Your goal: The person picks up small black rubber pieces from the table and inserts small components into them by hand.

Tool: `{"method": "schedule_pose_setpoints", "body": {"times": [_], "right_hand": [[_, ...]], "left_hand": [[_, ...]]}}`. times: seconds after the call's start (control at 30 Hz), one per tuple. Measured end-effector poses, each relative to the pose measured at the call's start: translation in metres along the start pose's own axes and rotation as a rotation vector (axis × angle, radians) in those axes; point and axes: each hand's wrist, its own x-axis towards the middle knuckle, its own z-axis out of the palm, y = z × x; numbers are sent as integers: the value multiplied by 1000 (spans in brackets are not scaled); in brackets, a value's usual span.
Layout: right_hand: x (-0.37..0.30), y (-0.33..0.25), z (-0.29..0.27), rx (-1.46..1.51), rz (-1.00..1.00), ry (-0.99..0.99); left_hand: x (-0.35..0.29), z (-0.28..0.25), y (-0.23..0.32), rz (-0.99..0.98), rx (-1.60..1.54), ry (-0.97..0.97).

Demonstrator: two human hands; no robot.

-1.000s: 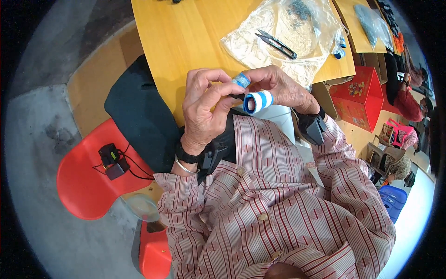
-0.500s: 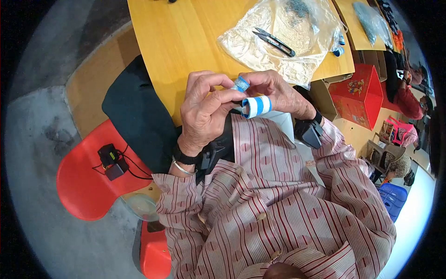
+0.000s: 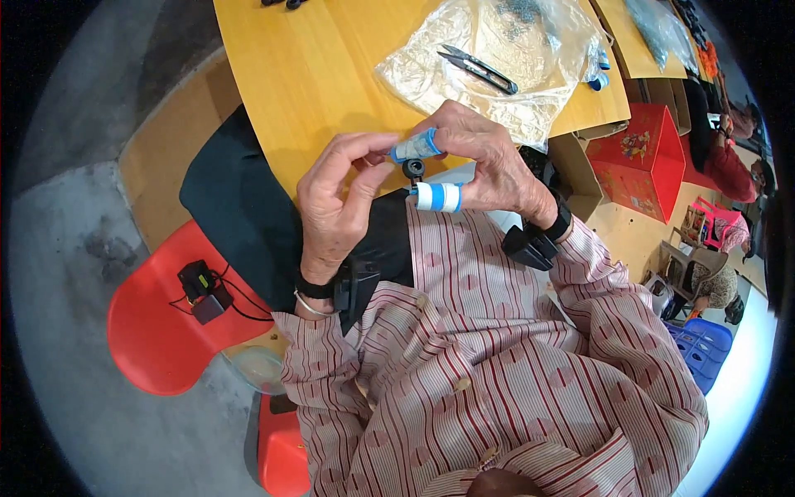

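Note:
My right hand (image 3: 489, 161) has blue-and-white tape wrapped round its thumb and index fingertip. A small black ring-shaped part (image 3: 413, 169) sits between those two wrapped digits, pinched by them. Close by on the left is my left hand (image 3: 335, 195), its index finger and thumb curved and apart. The left index tip comes up to the taped right fingertip (image 3: 414, 147). I make out nothing held in the left hand; its other fingers are partly hidden.
Thread snips (image 3: 479, 68) lie on a clear plastic bag (image 3: 414, 62) of small greyish pieces on the yellow table (image 3: 306, 74). Black parts (image 3: 292, 3) rest at its far edge. A red box (image 3: 629, 166) stands right, a red chair (image 3: 157, 315) left. Other people sit at far right.
My left hand has moved slightly left, and its thumb and index finger have spread. The black part, mostly hidden before, now shows between my right fingers.

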Motion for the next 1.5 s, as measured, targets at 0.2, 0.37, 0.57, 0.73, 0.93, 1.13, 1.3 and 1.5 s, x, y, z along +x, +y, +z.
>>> {"method": "schedule_pose_setpoints", "body": {"times": [0.2, 0.37, 0.57, 0.73, 0.93, 1.13, 1.3, 1.5], "right_hand": [[0, -2, 2, -18, -47, -2], [1, -8, 3, 10, -59, -40], [-2, -8, 9, 50, -92, 3], [-3, -8, 10, 53, -116, -5], [0, -9, 7, 65, -231, -7], [-2, -10, 6, 6, -283, 6], [-2, -14, 3, -7, -326, 5], [-2, -21, -1, -6, -265, -97]], "left_hand": [[-11, 1, 8, -69, -265, -59], [-18, 6, 12, 24, 35, -73], [-21, 10, 17, 27, 55, -11], [-24, 10, 18, 47, 74, 18], [-26, 11, 18, 124, 93, 45], [-27, 12, 17, 181, 128, 43], [-29, 11, 19, 261, 192, 1], [-35, 12, 19, 213, 135, 18]]}}
